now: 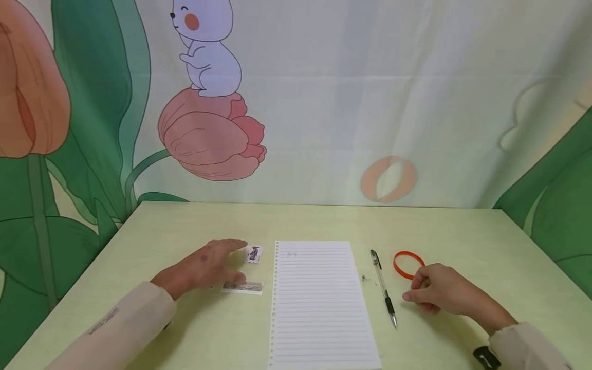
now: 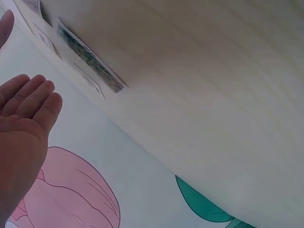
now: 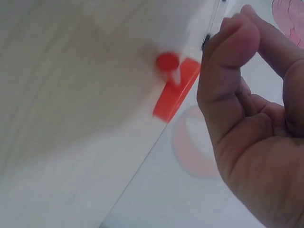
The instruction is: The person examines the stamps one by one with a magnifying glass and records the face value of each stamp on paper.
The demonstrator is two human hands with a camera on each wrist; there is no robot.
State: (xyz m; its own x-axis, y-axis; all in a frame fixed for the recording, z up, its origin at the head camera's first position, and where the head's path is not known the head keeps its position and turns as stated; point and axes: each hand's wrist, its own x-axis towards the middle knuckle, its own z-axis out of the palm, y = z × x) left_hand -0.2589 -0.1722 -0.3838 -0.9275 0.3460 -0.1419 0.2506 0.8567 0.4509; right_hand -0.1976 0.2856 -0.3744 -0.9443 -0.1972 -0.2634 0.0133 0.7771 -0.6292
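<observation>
My left hand (image 1: 210,264) is stretched out over the left side of the table, fingers extended. Its fingertips come right to a small upright stamp (image 1: 253,254) with a dark figure, while the thumb overlaps a long picture stamp (image 1: 250,289). More stamps, including a pale one (image 2: 90,80), show in the left wrist view. On the right, my right hand (image 1: 441,290) has loosely bent fingers, with nothing seen between them. Just beyond it lies an orange-red ring (image 1: 398,267). A blurred red round-topped piece with a pale stem (image 3: 167,62) appears before the ring in the right wrist view.
Between the hands lies a lined loose-leaf sheet (image 1: 319,308) with faint writing at its top left. A black-and-clear pen (image 1: 384,288) rests to its right, beside a tiny metallic piece (image 1: 364,278). A printed curtain (image 1: 314,128) hangs behind the table.
</observation>
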